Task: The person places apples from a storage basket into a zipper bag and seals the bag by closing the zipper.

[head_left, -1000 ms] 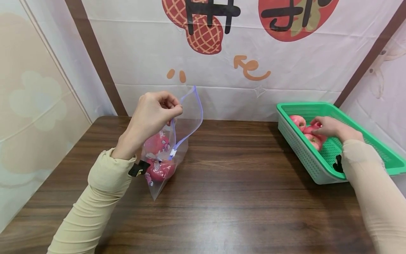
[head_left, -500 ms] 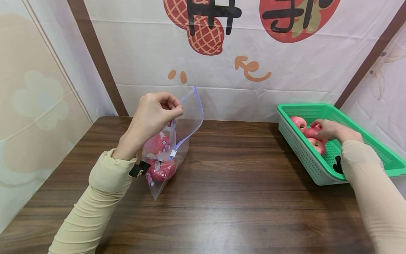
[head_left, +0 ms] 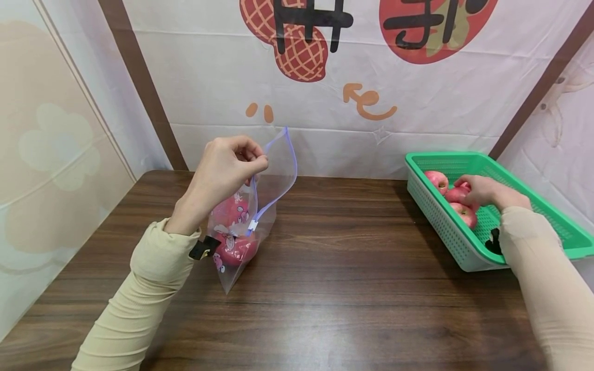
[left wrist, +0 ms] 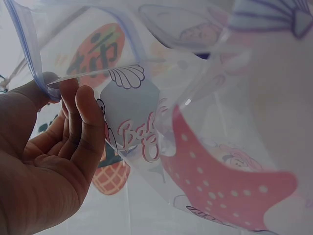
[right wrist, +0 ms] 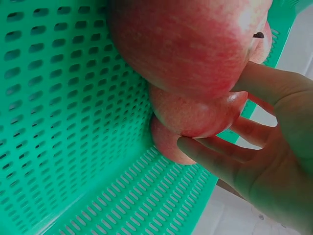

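My left hand (head_left: 220, 170) pinches the purple zip edge of a clear zip bag (head_left: 284, 178), whose mouth gapes beside it. The bag stands on the table with a red apple (head_left: 235, 251) at its bottom, partly covered by pink printed pictures. Close up in the left wrist view, thumb and fingers hold the rim of the bag (left wrist: 215, 191). At the right, my right hand (head_left: 495, 190) grips the middle apple (right wrist: 195, 115) inside a green basket (head_left: 438, 226). Two more apples lie against it, one behind (head_left: 436, 180) and one in front (head_left: 465, 215).
The dark wooden table (head_left: 334, 288) spans the space between bag and basket. A white printed cloth (head_left: 204, 77) hangs right behind the table's far edge. The basket's raised rim (head_left: 547, 206) surrounds the right hand.
Over the last second my right hand has settled its grip on the middle apple, and the front apple has shifted slightly. The left hand and the bag have stayed put.
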A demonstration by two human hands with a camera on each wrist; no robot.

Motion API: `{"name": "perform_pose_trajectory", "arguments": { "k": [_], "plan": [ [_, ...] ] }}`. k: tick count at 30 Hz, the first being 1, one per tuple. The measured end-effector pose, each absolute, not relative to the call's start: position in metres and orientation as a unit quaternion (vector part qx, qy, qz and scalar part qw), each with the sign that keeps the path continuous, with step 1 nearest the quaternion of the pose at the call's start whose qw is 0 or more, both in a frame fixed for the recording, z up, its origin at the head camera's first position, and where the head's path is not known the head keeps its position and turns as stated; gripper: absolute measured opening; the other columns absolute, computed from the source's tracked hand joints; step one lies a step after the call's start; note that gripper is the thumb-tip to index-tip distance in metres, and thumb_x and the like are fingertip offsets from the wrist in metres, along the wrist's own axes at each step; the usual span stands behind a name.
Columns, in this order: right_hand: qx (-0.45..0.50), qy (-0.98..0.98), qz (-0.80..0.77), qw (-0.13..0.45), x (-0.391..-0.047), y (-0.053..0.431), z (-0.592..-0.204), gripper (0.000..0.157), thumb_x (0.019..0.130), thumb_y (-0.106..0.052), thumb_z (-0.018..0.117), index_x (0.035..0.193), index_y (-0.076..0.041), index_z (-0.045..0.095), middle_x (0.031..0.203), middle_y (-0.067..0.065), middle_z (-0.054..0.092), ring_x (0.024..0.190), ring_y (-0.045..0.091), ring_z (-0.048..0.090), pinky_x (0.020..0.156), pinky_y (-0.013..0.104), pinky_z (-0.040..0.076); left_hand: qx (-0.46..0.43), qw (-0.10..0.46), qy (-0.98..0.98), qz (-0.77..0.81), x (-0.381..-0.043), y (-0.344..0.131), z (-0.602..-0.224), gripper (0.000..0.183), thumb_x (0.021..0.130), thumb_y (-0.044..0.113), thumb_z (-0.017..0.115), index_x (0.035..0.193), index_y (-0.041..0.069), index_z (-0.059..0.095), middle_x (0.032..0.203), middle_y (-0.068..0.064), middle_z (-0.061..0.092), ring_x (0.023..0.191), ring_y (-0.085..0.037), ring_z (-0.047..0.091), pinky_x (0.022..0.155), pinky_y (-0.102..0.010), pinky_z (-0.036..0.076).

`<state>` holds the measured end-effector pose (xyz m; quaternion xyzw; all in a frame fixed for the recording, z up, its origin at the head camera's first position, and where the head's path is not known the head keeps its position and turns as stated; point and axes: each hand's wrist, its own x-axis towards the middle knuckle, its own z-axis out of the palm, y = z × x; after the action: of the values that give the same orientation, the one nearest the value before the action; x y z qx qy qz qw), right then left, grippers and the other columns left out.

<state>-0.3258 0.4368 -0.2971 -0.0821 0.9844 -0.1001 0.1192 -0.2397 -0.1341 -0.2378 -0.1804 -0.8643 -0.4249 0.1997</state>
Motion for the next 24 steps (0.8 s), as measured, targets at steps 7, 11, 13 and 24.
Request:
{"name": "perform_pose_trajectory", "arguments": {
  "k": [7,11,13,24],
  "plan": [
    [-0.082,0.984,-0.101,0.121,-0.3262,0.4355,-0.2977,0.048,0.087,-0.009,0.063,0.128,0.009,0.047,0.110,0.030,0.057,0.093,0.037,0.052,0.073,0.040,0.046,-0.180,0.201,-0.863,-0.427,-0.2407,-0.1343,-0.2390,0.007,0.083,0.014,0.064,0.081,0.012,0.070,0.069,-0.004,0.065,0.051,-0.022,0.061,0.050,-0.024,0.046],
    [-0.081,0.985,-0.100,0.118,-0.3259,0.4352,-0.2979,0.048,0.087,-0.009,0.064,0.128,0.009,0.047,0.110,0.030,0.057,0.092,0.037,0.052,0.073,0.040,0.046,-0.181,0.202,-0.863,-0.427,-0.2411,-0.1346,-0.2394,0.007,0.083,0.013,0.064,0.081,0.012,0.070,0.068,-0.004,0.065,0.051,-0.021,0.060,0.050,-0.023,0.045],
    [-0.083,0.985,-0.099,0.114,-0.3254,0.4351,-0.2978,0.048,0.086,-0.010,0.065,0.127,0.009,0.048,0.112,0.032,0.056,0.094,0.039,0.052,0.074,0.042,0.047,-0.181,0.201,-0.862,-0.428,-0.2412,-0.1347,-0.2397,0.007,0.083,0.013,0.064,0.081,0.012,0.070,0.069,-0.004,0.065,0.051,-0.020,0.060,0.050,-0.023,0.046],
    [-0.073,0.988,-0.091,0.104,-0.3265,0.4389,-0.2978,0.052,0.079,-0.015,0.071,0.123,0.005,0.052,0.107,0.027,0.058,0.092,0.037,0.051,0.066,0.035,0.044,-0.181,0.202,-0.864,-0.425,-0.2420,-0.1343,-0.2400,0.007,0.083,0.014,0.064,0.081,0.012,0.070,0.068,-0.004,0.065,0.050,-0.019,0.060,0.049,-0.024,0.045]
  ]
}}
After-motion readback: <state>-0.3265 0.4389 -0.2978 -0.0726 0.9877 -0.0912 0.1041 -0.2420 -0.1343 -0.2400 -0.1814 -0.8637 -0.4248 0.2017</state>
